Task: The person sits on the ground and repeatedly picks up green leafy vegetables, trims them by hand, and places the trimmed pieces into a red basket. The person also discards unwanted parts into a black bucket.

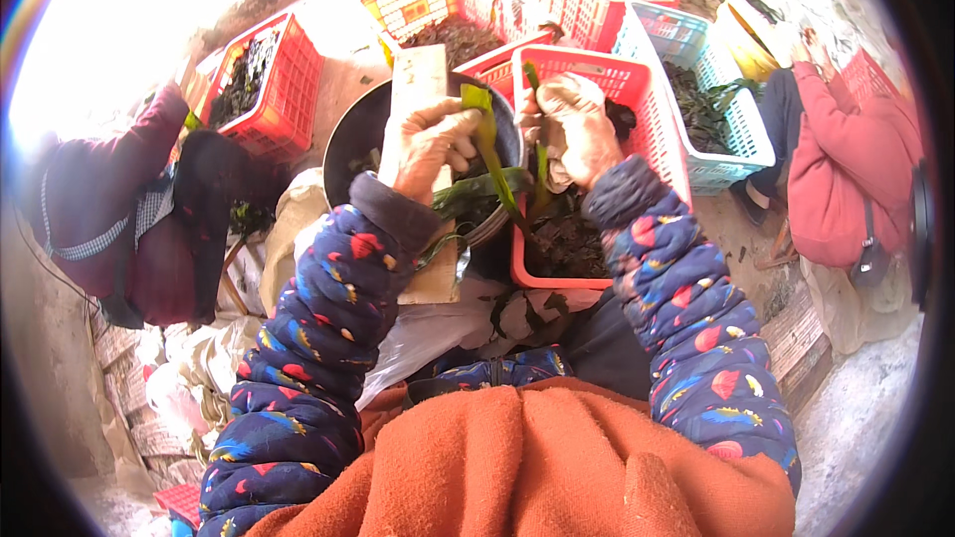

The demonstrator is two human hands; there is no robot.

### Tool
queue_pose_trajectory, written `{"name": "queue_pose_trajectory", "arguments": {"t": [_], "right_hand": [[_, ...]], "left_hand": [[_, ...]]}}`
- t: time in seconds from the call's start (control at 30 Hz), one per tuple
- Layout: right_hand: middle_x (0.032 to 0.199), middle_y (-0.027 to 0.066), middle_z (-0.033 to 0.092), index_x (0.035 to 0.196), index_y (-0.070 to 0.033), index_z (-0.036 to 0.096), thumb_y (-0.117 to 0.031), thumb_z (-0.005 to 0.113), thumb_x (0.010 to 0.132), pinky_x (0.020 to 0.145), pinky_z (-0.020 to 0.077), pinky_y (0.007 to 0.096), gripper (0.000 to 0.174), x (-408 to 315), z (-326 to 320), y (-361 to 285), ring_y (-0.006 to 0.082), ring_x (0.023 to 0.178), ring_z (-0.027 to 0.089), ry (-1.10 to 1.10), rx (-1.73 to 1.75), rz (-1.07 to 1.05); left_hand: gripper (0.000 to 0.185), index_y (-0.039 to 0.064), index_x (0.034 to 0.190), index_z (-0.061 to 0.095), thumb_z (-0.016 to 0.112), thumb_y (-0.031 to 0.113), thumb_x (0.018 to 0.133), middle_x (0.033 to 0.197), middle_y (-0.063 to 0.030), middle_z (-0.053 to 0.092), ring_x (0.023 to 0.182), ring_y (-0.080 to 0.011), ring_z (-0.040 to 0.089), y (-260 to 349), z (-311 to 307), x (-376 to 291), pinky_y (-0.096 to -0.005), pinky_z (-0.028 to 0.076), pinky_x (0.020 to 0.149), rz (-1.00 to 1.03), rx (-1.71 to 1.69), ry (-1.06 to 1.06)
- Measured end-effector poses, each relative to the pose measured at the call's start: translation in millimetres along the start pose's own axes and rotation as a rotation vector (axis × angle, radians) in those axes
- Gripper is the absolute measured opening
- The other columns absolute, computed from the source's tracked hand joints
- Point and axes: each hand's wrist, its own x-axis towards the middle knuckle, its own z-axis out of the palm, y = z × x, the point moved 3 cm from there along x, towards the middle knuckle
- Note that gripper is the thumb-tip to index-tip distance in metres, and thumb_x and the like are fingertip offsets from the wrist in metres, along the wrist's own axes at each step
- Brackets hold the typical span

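My left hand [431, 143] pinches the top of a long yellow-green strip of what looks like kelp [486, 136]. The strip hangs down towards the red basket at the right. My right hand [578, 130] is closed around another green strip [542, 164], whose ends show above and below the fingers. Beneath my left hand a wooden board [418, 74] lies across a dark round basin [351, 127]. A darker green frond [481, 190] drapes over the board and basin. Below my right hand stands a red plastic basket [597, 283] holding dark, wet-looking seaweed [563, 242].
More red baskets [571, 11] [298, 89] and a pale blue basket [735, 145] of dark leaves stand around. A person in a dark red top [97, 179] sits at left, another in a pink-red jacket [850, 164] at right. Clear plastic sheeting [425, 332] lies by my lap.
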Motion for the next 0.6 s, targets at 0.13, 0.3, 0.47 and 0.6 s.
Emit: {"name": "queue_pose_trajectory", "arguments": {"t": [0.13, 0.3, 0.47, 0.6], "right_hand": [[0.081, 0.0026, 0.064, 0.097, -0.003, 0.064, -0.015, 0.057, 0.089, 0.061, 0.0484, 0.0242, 0.015, -34, 20, -1, 0.0108, 0.067, 0.059, 0.028, 0.197, -0.065], [0.080, 0.0023, 0.063, 0.096, -0.001, 0.064, -0.014, 0.057, 0.089, 0.059, 0.0474, 0.0231, 0.017, -62, 25, -10, 0.0089, 0.067, 0.057, 0.060, 0.223, -0.141], [0.079, 0.0022, 0.063, 0.093, 0.001, 0.064, -0.014, 0.059, 0.088, 0.059, 0.0446, 0.0224, 0.017, -71, 24, -19, 0.0071, 0.067, 0.054, -0.023, 0.039, -0.185], [0.078, 0.0028, 0.063, 0.091, 0.002, 0.065, -0.013, 0.059, 0.088, 0.059, 0.0432, 0.0219, 0.016, -66, 8, -25, 0.0079, 0.065, 0.054, -0.006, -0.440, -0.373]], "left_hand": [[0.016, 0.001, 0.098, 0.062, 0.062, 0.010, 0.084, 0.075, -0.0056, 0.062, 0.055, -0.0094, 0.056, -2, 50, -14, -0.0189, 0.043, 0.045, 0.106, -0.121, -0.033], [0.014, 0.000, 0.096, 0.060, 0.061, 0.010, 0.086, 0.071, -0.0065, 0.060, 0.050, -0.0113, 0.056, -12, 71, -18, -0.0194, 0.042, 0.043, 0.086, -0.110, -0.048], [0.013, 0.001, 0.096, 0.060, 0.061, 0.009, 0.085, 0.069, -0.0071, 0.060, 0.045, -0.0121, 0.055, -4, 79, -19, -0.0204, 0.041, 0.040, 0.180, -0.087, -0.026], [0.019, 0.001, 0.100, 0.059, 0.060, 0.014, 0.086, 0.068, -0.0056, 0.059, 0.046, -0.0101, 0.053, 0, 77, -11, -0.0209, 0.039, 0.040, 0.229, 0.009, -0.038]]}}
